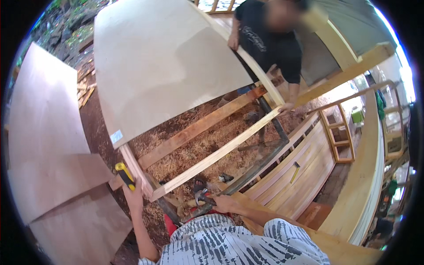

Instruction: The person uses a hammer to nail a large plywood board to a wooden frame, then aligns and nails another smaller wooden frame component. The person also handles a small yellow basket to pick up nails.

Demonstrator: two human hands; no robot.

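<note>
My left hand [136, 193] is closed on a yellow-and-black hand tool [125, 176], beside the near left corner of a pale wooden frame [216, 152]. The tool's exact kind is unclear. In my right hand [227, 204] is a claw hammer [203, 197], its metal head near the front rail of the frame. A large plywood sheet [163, 66] lies over the far part of the frame and stops short of the front rail. Across the gap runs a reddish-brown board [203, 126]. Another person's hand [287, 107] rests at the frame's right corner.
That person [269, 44], in a dark shirt, stands on the far right side. More plywood sheets [48, 132] lie at the left. Wood shavings [190, 152] cover the ground. To the right are a slatted wooden panel [304, 154] with another hammer [294, 172] on it, and long beams [357, 176].
</note>
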